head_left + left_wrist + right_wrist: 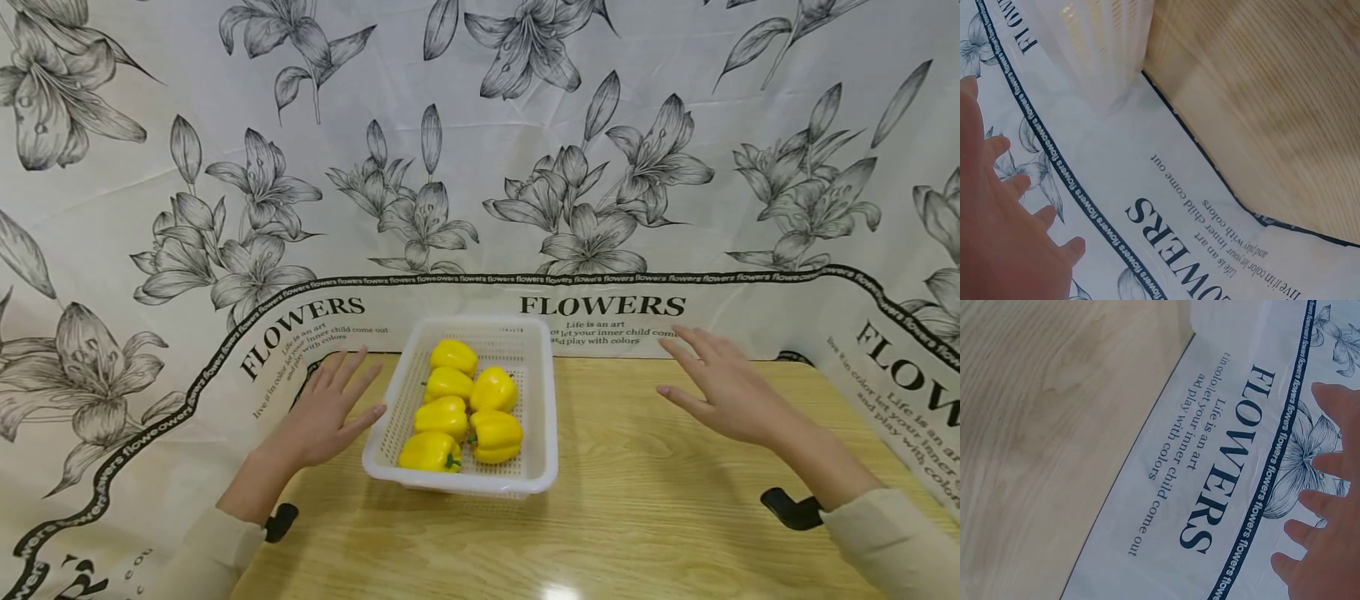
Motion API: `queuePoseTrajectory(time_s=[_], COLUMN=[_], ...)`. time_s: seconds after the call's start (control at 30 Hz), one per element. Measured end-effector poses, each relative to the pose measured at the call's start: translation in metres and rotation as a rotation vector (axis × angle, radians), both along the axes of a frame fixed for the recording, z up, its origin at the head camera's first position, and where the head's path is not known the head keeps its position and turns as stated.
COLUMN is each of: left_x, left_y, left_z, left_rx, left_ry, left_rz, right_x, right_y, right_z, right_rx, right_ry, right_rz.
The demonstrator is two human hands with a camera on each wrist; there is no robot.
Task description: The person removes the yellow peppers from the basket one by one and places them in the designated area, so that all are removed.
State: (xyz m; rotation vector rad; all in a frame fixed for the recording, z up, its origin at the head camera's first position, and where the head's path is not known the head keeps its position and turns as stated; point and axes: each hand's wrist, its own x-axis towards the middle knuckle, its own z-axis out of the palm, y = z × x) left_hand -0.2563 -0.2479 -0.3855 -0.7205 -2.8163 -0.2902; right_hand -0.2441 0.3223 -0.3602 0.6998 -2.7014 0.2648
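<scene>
Behind and around one wooden table (pixel 630 467) hangs one white cloth (pixel 420 75) printed with black lilies. On the table, near its back edge, stands one white perforated basket (pixel 550 400). Two pale sleeves (pixel 892 542) reach in from the sides, one per arm. The left hand (pixel 322 417) is spread wide, its thumb near the basket's left rim; whether they touch, I cannot tell. The right hand (pixel 723 392) is also spread wide, well apart from the basket on its right. Six yellow peppers (pixel 497 437) lie inside the basket: four along the left, two along the right. Smallest, one green stem (pixel 453 461) shows on the nearest pepper.
</scene>
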Motion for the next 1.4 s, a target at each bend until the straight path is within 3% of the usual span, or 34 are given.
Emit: queuePoseTrajectory(time_s=[0.27, 0.63, 1.03, 1.4], left_x=[0.005, 0.014, 0.014, 0.018], left_y=[0.005, 0.005, 0.01, 0.013], left_z=[-0.005, -0.018, -0.024, -0.039], left_rx=[0.047, 0.084, 0.126, 0.178], left_ry=[0.031, -0.097, -0.12, -0.153], left_rz=[-0.023, -0.012, -0.051, -0.059], right_x=[0.001, 0.0, -0.004, -0.007], right_y=[-0.018, -0.042, -0.066, -0.089], right_z=[0.004, -0.005, -0.01, -0.017], right_rx=[-0.044, -0.061, -0.111, -0.16], right_ry=[-0.062, -0.155, -0.203, -0.235], right_rz=[0.033, 0.057, 0.11, 0.169])
